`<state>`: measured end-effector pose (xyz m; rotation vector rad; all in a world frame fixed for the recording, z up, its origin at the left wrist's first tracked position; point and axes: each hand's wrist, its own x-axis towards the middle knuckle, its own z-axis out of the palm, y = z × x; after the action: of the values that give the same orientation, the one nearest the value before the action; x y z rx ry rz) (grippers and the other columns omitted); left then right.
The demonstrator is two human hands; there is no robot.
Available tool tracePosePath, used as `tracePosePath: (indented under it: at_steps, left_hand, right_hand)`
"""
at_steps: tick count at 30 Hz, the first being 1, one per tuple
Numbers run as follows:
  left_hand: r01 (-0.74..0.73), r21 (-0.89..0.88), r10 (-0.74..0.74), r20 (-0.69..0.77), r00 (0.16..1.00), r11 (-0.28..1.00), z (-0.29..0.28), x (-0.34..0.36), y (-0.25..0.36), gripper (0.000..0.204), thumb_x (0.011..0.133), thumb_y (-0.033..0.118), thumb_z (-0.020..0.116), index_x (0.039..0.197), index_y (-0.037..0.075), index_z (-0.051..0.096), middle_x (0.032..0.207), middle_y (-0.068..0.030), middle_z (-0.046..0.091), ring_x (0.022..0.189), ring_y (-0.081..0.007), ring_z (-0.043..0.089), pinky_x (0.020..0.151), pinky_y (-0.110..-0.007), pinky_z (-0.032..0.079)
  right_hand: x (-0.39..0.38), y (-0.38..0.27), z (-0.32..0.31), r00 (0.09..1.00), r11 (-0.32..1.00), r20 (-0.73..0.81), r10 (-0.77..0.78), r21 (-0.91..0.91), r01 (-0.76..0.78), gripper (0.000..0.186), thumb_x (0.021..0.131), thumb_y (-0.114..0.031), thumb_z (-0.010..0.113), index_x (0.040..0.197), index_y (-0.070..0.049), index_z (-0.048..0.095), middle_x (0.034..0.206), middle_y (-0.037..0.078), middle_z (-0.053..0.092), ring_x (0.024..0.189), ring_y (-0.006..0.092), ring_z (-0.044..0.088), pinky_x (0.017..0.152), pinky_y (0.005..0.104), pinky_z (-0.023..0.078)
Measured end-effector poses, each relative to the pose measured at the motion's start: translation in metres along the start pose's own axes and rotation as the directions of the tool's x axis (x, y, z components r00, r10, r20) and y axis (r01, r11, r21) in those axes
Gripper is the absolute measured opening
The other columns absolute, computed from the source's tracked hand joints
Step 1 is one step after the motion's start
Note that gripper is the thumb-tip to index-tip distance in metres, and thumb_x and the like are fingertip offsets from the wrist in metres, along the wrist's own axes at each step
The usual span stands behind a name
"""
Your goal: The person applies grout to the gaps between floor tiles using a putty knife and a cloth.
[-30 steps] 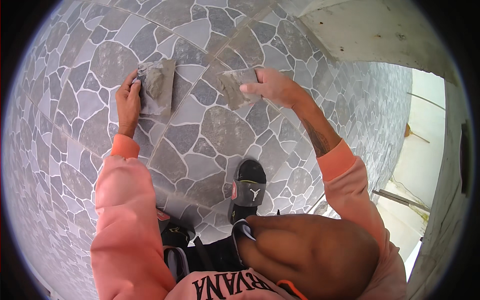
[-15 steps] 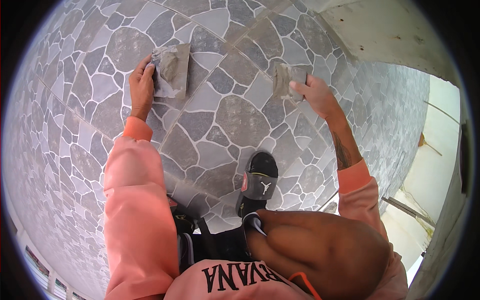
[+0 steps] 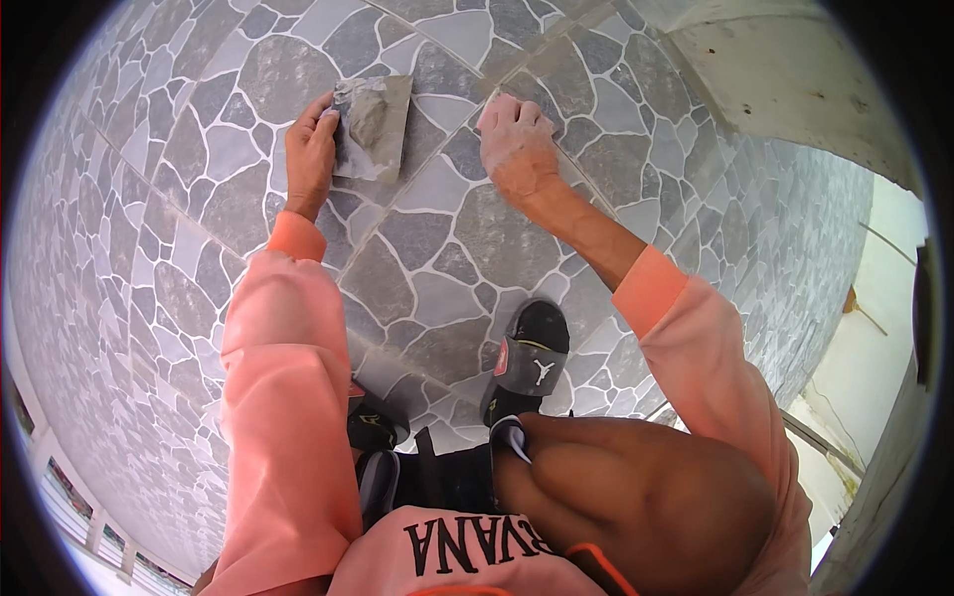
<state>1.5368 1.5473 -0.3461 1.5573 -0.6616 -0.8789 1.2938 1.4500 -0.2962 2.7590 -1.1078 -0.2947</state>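
From where I stand, the work looks partway along. In the upper middle of the frame, a dull grey smear of paste covers a stretch of the straight seam (image 3: 542, 52) between the floor's grey stone-patterned tiles (image 3: 487, 233), so that part seems to have been gone over. The seam running toward the lower left looks thinner and cleaner; I can't tell whether it's finished. Plenty of material remains: a lumpy mound of wet grey paste (image 3: 368, 117) sits on a flat grey rectangular board (image 3: 395, 149), left of upper centre. The left hand (image 3: 310, 154) grips that board by its left edge, thumb on top. The right hand (image 3: 520, 154) is down by the seam crossing, fingers curled under; whether they hold anything, I can't tell.
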Motion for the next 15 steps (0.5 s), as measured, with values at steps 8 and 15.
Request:
tracePosePath:
  at_steps: [8, 15]
  left_hand:
    - [0.044, 0.062, -0.046, 0.021, 0.999, 0.997, -0.001, -0.001, 0.002, 0.037, 0.091, 0.013, 0.052, 0.122, -0.004, 0.06, 0.087, 0.0016, 0.061, 0.07, -0.0036, 0.047, 0.065, -0.018, 0.04]
    - [0.064, 0.012, -0.064, 0.029, 0.998, 0.998, -0.01, 0.002, -0.009, 0.037, 0.091, 0.013, 0.051, 0.121, -0.005, 0.06, 0.09, -0.0013, 0.062, 0.078, -0.0075, 0.052, 0.074, -0.02, 0.043]
  right_hand:
    - [-0.022, 0.012, 0.001, 0.994, 0.997, -0.097, 0.056, -0.055, -0.061, 0.032, 0.073, -0.011, 0.064, 0.103, -0.001, 0.056, 0.099, 0.017, 0.052, 0.086, 0.0285, 0.051, 0.072, 0.0351, 0.048]
    - [-0.065, 0.018, -0.013, 0.997, 0.995, -0.035, 0.067, 0.08, -0.064, 0.031, 0.073, -0.007, 0.063, 0.102, -0.001, 0.055, 0.099, 0.016, 0.049, 0.089, 0.0284, 0.05, 0.074, 0.0351, 0.047]
